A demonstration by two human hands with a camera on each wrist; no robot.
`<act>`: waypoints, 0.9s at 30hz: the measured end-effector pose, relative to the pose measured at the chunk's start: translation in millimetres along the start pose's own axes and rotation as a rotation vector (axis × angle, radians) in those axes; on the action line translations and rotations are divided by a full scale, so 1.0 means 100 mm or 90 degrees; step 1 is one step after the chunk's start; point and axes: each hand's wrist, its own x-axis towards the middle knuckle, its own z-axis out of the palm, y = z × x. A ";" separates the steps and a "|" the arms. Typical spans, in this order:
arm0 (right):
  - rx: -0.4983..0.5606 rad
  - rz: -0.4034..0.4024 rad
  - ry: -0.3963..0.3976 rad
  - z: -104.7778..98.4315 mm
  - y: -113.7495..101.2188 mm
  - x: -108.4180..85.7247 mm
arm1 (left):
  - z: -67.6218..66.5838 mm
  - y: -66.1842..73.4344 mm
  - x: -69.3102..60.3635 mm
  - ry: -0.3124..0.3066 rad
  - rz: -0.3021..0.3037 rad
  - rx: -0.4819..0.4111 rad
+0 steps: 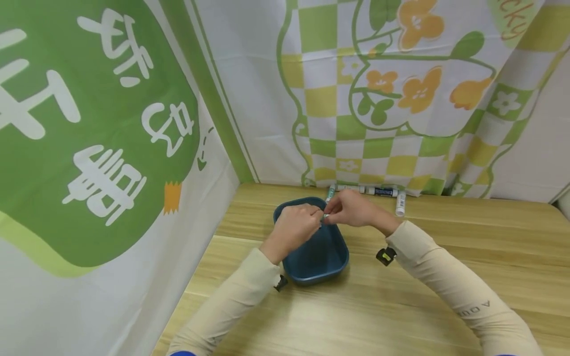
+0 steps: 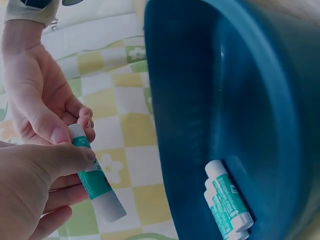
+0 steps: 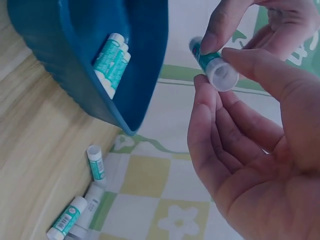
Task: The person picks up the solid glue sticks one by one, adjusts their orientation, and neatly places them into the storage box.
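Above the far end of a blue plastic bin [image 1: 313,262], my left hand [image 1: 296,225] and right hand [image 1: 352,207] meet at one glue stick [image 2: 95,182]. It has a green label and white ends. The left wrist view shows the left thumb and fingers pinching its middle. My right thumb and fingertips pinch one white end, as the right wrist view shows. Inside the bin, several like glue sticks [image 3: 111,62] lie side by side against the wall. In the head view, the held stick is mostly hidden by the fingers.
Along the back of the wooden table [image 1: 401,291], a green-labelled glue stick [image 1: 330,193], a white stick [image 1: 350,188], a dark-labelled stick [image 1: 382,191] and another white stick [image 1: 401,203] lie near a patterned curtain [image 1: 378,163]. A green and white cloth [image 1: 133,198] hangs at the left.
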 end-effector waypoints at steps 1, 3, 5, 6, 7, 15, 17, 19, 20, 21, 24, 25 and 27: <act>0.011 -0.001 0.001 -0.01 0.00 0.00 | 0.00 -0.01 0.00 0.002 -0.011 -0.015; 0.028 -0.003 0.005 -0.04 -0.01 -0.01 | -0.01 -0.04 -0.01 0.005 -0.043 -0.068; 0.049 -0.002 0.010 -0.07 -0.02 -0.02 | -0.02 -0.09 -0.03 0.010 -0.089 -0.151; 0.058 0.000 0.014 -0.08 -0.02 -0.02 | -0.02 -0.11 -0.03 0.014 -0.116 -0.203; 0.064 0.001 0.020 -0.09 -0.02 -0.03 | -0.01 -0.13 -0.04 0.022 -0.147 -0.256; 0.111 -0.034 0.080 0.05 0.01 -0.04 | 0.02 -0.19 -0.07 0.126 -0.424 -0.738; 0.132 -0.052 0.097 0.12 0.02 -0.04 | 0.03 -0.17 -0.08 0.172 -0.495 -0.839; 0.153 -0.066 0.123 0.18 0.02 -0.03 | 0.01 -0.14 -0.08 0.214 -0.558 -0.918; 0.167 -0.072 0.136 0.21 0.01 -0.03 | 0.01 -0.11 -0.08 0.235 -0.584 -0.951; 0.178 -0.076 0.151 0.24 0.01 -0.03 | 0.01 -0.09 -0.08 0.255 -0.606 -0.982; 0.212 -0.087 0.192 0.33 0.00 -0.02 | 0.01 0.00 -0.09 0.310 -0.660 -1.075; 0.219 -0.091 0.204 0.35 0.00 -0.01 | 0.02 0.03 -0.09 0.326 -0.674 -1.097; 0.227 -0.096 0.222 0.39 0.01 0.00 | 0.03 0.08 -0.10 0.350 -0.695 -1.128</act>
